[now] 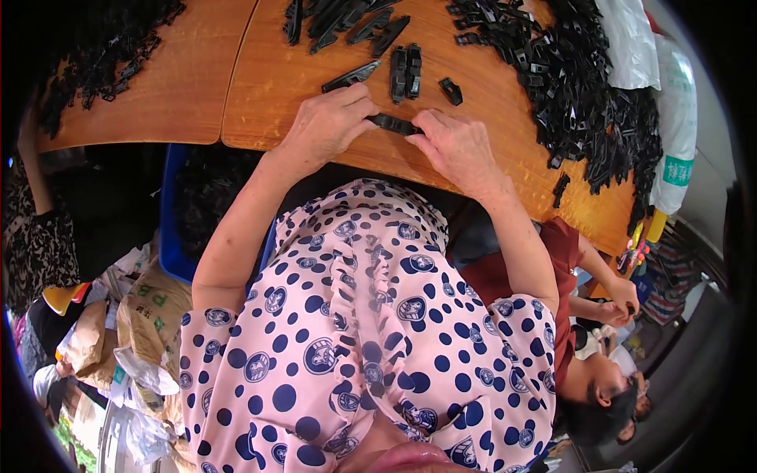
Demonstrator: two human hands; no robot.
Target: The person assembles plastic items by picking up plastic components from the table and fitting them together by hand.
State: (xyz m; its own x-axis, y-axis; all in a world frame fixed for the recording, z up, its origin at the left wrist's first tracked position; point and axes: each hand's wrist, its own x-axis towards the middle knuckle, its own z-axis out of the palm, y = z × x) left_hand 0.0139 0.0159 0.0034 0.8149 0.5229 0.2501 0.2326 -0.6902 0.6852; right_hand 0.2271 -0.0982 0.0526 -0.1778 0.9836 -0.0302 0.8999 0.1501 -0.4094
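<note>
Between my two hands, just above the table's near edge, is a black plastic clip-like piece (392, 124). My left hand (335, 118) pinches its left end, and my right hand (456, 146) grips its right end; the fingers partly cover both ends. Beyond my left fingers lies a slim black piece (352, 76), set at a slant. Two longer black pieces (405, 72) rest side by side, past the held one. To their right is a small black part (450, 91), apart from the rest.
Several black pieces (347, 24) lie at the far side of the wooden table (276, 87). A large heap of small black parts (583, 102) covers its right; another heap (110, 59) is at left. A blue bin (169, 229) stands below the edge. Another person (568, 276) sits to my right.
</note>
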